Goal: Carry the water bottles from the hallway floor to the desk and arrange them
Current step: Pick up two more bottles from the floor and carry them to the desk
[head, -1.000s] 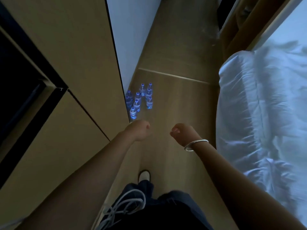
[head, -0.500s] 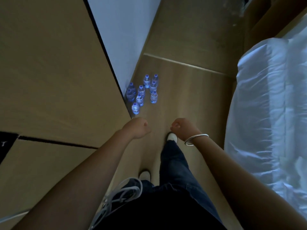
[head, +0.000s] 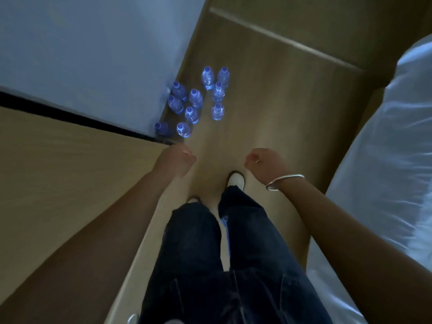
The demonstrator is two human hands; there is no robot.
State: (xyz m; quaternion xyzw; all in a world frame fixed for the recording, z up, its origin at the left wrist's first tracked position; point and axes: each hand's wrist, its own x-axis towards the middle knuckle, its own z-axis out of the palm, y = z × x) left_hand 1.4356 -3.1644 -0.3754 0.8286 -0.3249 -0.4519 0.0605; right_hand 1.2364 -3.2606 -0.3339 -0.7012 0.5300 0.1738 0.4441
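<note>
Ten or so water bottles stand clustered upright on the hallway floor by the wall; left hand and right hand, curled and empty, risk toppling neighbours in a careless grab.

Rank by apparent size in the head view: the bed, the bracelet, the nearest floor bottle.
1. bed, largest by far.
2. bracelet and nearest bottle look alike; the bracelet sits closer to the camera, so their order is unsure.
</note>
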